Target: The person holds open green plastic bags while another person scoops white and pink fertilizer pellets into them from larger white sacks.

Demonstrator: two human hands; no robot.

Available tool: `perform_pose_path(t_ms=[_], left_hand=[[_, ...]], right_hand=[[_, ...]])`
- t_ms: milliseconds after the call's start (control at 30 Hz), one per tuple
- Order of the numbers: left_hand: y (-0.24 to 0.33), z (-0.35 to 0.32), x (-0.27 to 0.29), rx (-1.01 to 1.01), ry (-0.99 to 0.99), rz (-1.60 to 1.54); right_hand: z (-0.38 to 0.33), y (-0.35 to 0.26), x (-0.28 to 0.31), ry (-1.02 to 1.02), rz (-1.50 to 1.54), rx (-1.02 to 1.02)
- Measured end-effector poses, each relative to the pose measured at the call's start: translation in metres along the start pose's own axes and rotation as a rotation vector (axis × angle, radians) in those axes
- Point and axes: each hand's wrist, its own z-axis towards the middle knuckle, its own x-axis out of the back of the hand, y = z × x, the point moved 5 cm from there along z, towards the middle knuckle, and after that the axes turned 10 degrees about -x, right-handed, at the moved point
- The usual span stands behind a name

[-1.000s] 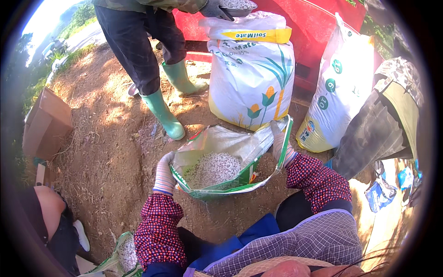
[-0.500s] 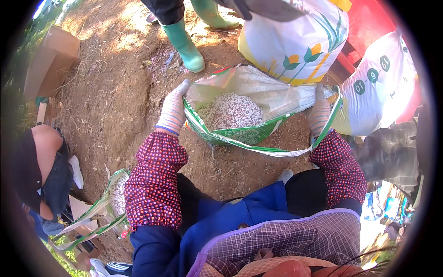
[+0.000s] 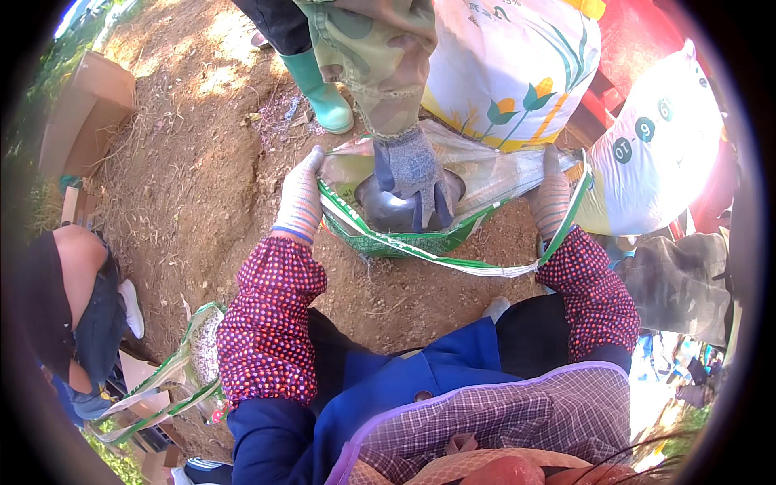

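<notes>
A green and white woven sack [image 3: 509, 178] is held wide at the mouth between my two gloved hands. My left hand [image 3: 300, 194] is closed on its left rim, and my right hand [image 3: 552, 198] grips the right end, partly behind the sack's edge strip. Inside the sack's mouth is a shiny metal bowl [image 3: 373, 204], with a co-worker's grey-gloved hand [image 3: 412, 174] reaching down into it from a camouflage sleeve [image 3: 372, 65]. The bowl and that hand now cover the white granules in the sack.
Beyond stand a large white sack with printed corn [image 3: 509, 73] and another white sack [image 3: 659, 137]. Green boots [image 3: 323, 97] stand near the far side. At left are a cardboard box [image 3: 89, 113], a second open sack of granules [image 3: 206, 347] and another person's leg [image 3: 81, 267].
A co-worker's camouflage-sleeved arm has come in from the far side, bringing the metal bowl down into the sack's mouth. My hands keep their hold on the sack, nearly unmoved.
</notes>
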Motion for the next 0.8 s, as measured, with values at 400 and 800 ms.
perform_pose_path(t_ms=[400,800], left_hand=[[-0.001,0.003,-0.003,-0.132,0.010,0.237],[-0.014,0.023,0.011,-0.049,-0.021,0.110]], right_hand=[[0.030,0.008,0.029,0.032,-0.060,0.164],[-0.006,-0.007,-0.013,0.101,-0.084,0.149]])
